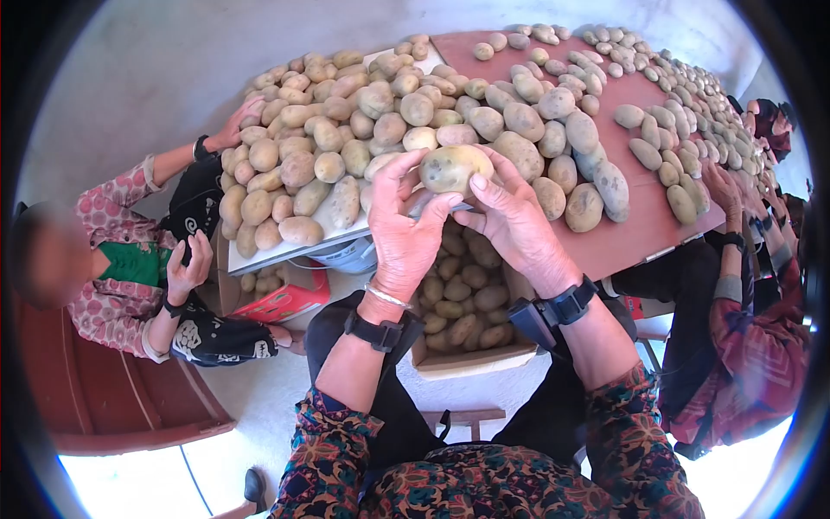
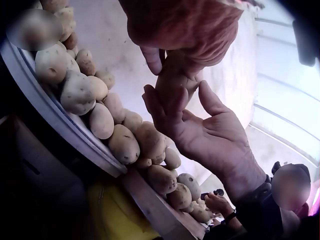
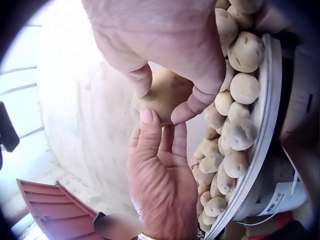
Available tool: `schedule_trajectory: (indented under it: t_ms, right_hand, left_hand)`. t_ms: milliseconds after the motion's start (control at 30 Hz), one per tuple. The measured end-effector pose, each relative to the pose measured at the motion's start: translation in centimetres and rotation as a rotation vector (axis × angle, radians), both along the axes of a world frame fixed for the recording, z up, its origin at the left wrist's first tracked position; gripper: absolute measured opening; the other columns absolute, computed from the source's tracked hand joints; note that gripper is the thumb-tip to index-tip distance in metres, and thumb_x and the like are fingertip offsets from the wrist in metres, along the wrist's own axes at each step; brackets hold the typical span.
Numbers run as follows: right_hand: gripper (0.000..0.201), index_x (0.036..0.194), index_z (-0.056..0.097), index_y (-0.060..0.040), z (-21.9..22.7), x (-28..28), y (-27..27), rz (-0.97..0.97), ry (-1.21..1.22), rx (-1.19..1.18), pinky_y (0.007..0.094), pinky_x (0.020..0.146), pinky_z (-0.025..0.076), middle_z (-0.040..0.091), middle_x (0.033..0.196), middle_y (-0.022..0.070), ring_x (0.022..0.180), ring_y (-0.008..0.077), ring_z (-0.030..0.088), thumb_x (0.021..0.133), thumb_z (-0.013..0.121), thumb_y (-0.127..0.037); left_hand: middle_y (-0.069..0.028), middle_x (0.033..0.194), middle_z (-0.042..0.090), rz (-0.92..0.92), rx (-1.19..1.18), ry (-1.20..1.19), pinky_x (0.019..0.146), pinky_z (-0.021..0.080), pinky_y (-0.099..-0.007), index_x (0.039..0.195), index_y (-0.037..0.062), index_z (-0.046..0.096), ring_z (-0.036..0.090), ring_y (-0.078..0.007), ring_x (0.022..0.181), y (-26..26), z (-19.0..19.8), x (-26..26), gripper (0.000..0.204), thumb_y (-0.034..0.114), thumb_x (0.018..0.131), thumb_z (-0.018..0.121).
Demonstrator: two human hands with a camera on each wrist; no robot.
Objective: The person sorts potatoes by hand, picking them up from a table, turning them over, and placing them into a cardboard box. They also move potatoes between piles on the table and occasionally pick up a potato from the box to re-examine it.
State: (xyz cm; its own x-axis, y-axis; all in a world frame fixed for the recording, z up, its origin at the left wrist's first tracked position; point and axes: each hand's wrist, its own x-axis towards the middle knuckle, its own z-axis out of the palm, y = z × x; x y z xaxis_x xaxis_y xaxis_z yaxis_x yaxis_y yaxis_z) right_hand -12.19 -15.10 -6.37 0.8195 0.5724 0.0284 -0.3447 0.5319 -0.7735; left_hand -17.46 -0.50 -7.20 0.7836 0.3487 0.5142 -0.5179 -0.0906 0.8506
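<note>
A yellowish-brown potato (image 1: 453, 168) with dark blemishes is held up between both hands, in front of the heap on the table. My left hand (image 1: 399, 227) grips its left end, thumb below and fingers behind. On the other side my right hand (image 1: 521, 227) holds it, the thumb pressed against its near face. In the right wrist view, fingers of both hands surround the potato (image 3: 162, 97). The left wrist view shows it partly covered by the left hand (image 2: 182, 27), with the right hand (image 2: 215, 137) cupped beneath.
A large heap of potatoes (image 1: 294, 167) covers the white-topped table; more lie across the reddish board (image 1: 627, 169). Below my hands stands a cardboard box (image 1: 475, 363) of potatoes. A person (image 1: 117, 251) sits at left beside a red container (image 1: 285, 303); others sit along the right side.
</note>
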Motion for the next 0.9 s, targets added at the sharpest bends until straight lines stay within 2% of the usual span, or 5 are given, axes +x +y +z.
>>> schedule_trajectory:
  t_ms: [300,533,600,733,900]
  right_hand:
    - [0.063,0.140,0.037,-0.0069,-0.1,-0.2,-0.2,-0.081,-0.058,-0.078,0.0290,0.082,0.054,0.055,0.125,0.0074,0.108,0.0145,0.058,0.090,0.072,-0.021]
    - [0.063,0.139,0.038,-0.0080,0.1,-0.1,-0.1,-0.108,-0.083,-0.099,0.0278,0.081,0.054,0.055,0.124,0.0074,0.107,0.0140,0.058,0.088,0.074,-0.021]
    - [0.064,0.139,0.039,-0.0084,0.1,-0.1,-0.1,-0.107,-0.080,-0.101,0.0275,0.081,0.054,0.055,0.124,0.0071,0.106,0.0138,0.058,0.088,0.075,-0.022]
    - [0.063,0.138,0.039,-0.0083,0.0,-0.5,-0.1,-0.131,-0.067,-0.131,0.0262,0.079,0.053,0.057,0.121,0.0063,0.105,0.0131,0.059,0.087,0.075,-0.022]
    - [0.059,0.132,0.042,-0.0073,-0.7,-0.2,-0.3,-0.168,-0.094,-0.139,0.0232,0.066,0.048,0.059,0.112,0.0048,0.095,0.0094,0.059,0.086,0.077,-0.022]
  left_hand:
    - [-0.0098,0.133,0.049,0.230,0.312,-0.108,0.092,0.057,-0.0319,0.128,0.0053,0.059,0.057,-0.0209,0.118,-0.5,-0.7,0.1,0.051,-0.008,0.081,0.072]
    - [-0.0103,0.132,0.050,0.245,0.273,-0.141,0.088,0.059,-0.0321,0.125,0.0049,0.061,0.060,-0.0208,0.113,-0.9,-0.4,0.1,0.049,-0.007,0.080,0.073]
    - [-0.0139,0.124,0.056,0.296,0.290,-0.156,0.085,0.059,-0.0335,0.120,0.0037,0.064,0.061,-0.0255,0.109,-1.0,-0.2,0.0,0.044,-0.004,0.078,0.076]
    - [-0.0136,0.120,0.058,0.340,0.336,-0.170,0.084,0.059,-0.0325,0.117,0.0021,0.065,0.063,-0.0247,0.105,-0.9,-0.5,0.0,0.042,-0.003,0.077,0.077]
    - [-0.0108,0.121,0.057,0.335,0.382,-0.197,0.080,0.061,-0.0301,0.117,0.0029,0.066,0.061,-0.0204,0.106,-0.8,-0.8,0.0,0.043,-0.004,0.076,0.078]
